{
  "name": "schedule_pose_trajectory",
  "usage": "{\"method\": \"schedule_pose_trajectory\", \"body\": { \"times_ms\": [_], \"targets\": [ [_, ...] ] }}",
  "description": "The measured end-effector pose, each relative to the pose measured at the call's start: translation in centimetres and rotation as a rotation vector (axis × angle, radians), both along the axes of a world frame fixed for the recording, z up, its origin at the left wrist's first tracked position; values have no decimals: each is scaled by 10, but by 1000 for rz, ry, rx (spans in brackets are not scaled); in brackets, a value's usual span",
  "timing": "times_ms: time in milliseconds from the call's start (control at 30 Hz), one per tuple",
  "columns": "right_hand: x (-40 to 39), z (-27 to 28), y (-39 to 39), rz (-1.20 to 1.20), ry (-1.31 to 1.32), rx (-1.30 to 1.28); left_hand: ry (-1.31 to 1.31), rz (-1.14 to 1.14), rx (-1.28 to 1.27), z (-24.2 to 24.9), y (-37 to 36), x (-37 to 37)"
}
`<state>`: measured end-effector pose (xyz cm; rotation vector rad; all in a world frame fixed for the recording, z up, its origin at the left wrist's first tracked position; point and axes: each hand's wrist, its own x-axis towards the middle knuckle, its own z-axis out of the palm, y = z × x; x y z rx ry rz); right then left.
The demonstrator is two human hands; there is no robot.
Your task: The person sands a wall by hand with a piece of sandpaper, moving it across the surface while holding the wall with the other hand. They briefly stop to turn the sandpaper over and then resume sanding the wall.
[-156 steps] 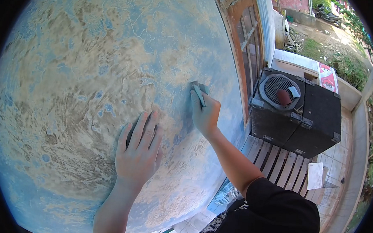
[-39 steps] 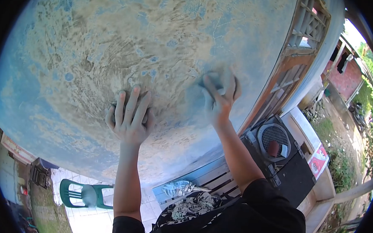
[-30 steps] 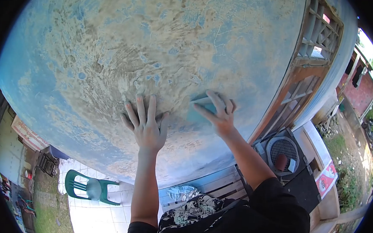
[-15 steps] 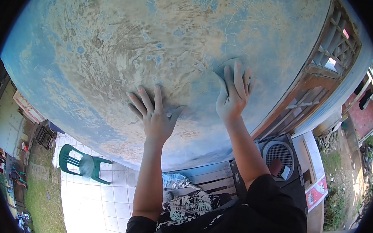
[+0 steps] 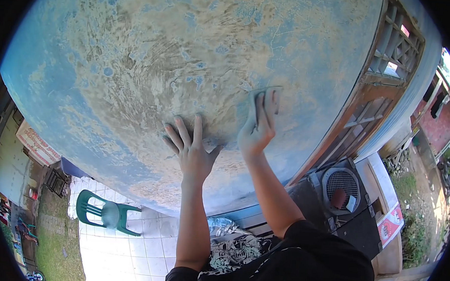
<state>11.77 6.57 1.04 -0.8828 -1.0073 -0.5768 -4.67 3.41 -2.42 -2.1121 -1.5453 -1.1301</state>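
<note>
A worn wall (image 5: 153,50) with patchy blue paint and bare grey-brown areas fills the upper view. My left hand (image 5: 193,156) lies flat against it, fingers spread, with nothing in it. To its right and a little higher, my right hand (image 5: 257,134) presses a thin greyish sheet of sandpaper (image 5: 252,100) to the wall. The fingers lie together over the sheet and hide much of it; its edges stick out around them. Pale dust coats both hands.
A wooden door frame with lattice (image 5: 362,97) borders the wall at right. Below it stands a black loudspeaker (image 5: 360,234) with a reddish-brown object and a small pale piece on top. A green plastic chair (image 5: 110,215) stands on white tiles (image 5: 122,257) at lower left.
My right hand has slid left and slightly down across the wall with the sandpaper, closer to my left hand. The left hand stays on the wall; the view has shifted slightly.
</note>
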Motion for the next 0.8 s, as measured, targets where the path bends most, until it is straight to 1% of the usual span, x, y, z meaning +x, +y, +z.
{"method": "schedule_pose_trajectory", "body": {
  "times_ms": [33,100,133,167,200,233,267,333,367,433,467,533,567,633,667,700,767,800],
  "targets": [
    [-6,-14,-3,-3,-2,0,-25,-3,-22,0,-1,0],
    [-16,-52,-6,161,-352,-152,-33,-11,-2,-8,-1,-1],
    [2,-67,-13,172,-496,-283,-39,-16,21,-12,-2,-5],
    [20,-74,-12,170,-490,-281,-33,-19,23,-14,-4,-10],
    [38,-73,-5,93,-379,-174,-6,-23,-27,-16,-5,-13],
    [45,-62,1,19,-269,-68,19,-26,-78,-14,-4,-15],
    [45,-55,7,17,-266,-74,22,-29,-84,-14,-3,-15],
    [29,-27,1,-75,221,-44,26,-25,-81,-12,-6,-15],
    [15,-25,0,-83,225,-43,30,-32,-81,-12,-9,-15],
    [-12,-21,-3,31,35,-59,17,-21,-73,-8,-12,-12],
    [-15,-27,-9,25,34,-48,17,-28,-63,-6,-12,-11],
    [-21,-45,-21,221,-452,-281,-182,-127,-3,-3,-18,-13],
    [-12,-46,-20,218,-454,-281,-184,-130,-1,-1,-22,-15],
    [11,-34,-15,74,-399,-224,-250,-122,6,4,-27,-18],
    [17,-26,-8,20,-275,-146,-253,-127,1,6,-25,-18],
    [16,-16,-8,16,-275,-158,-236,-107,2,6,-23,-17],
    [3,0,-8,19,36,-71,-220,-96,-1,3,-24,-17],
    [-10,-7,-6,24,-6,-71,-224,-86,-9,3,-22,-14]
  ]
}}
